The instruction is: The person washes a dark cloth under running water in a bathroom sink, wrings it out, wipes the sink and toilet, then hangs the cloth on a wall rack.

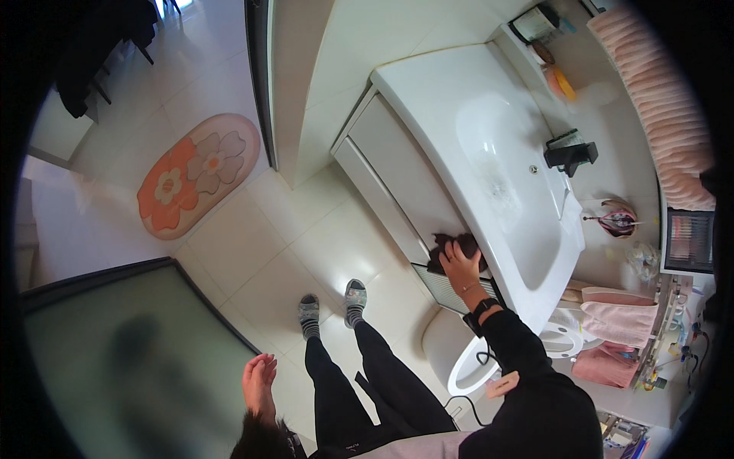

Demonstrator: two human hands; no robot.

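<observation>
My right hand (461, 266) is closed on a dark brown cloth (441, 252), which it presses against the white cabinet front (413, 172) just under the washbasin's edge. Part of the cloth is bunched beneath my fingers. A dark band circles my right wrist. Down at my left side, by the frosted glass panel (153, 359), my left hand (260, 380) hangs with loosely bent fingers and holds nothing. The white washbasin (428, 84) is above the cabinet, with a dark faucet (570, 153) at its far side.
Below the cabinet's near end stands a white bin-like container (443, 348) with an oval rim. Pink towels (619, 314) hang at the right. A flower-patterned mat (197, 176) lies beyond the door frame (260, 84). A bowl of small items (616, 219) sits beside the basin.
</observation>
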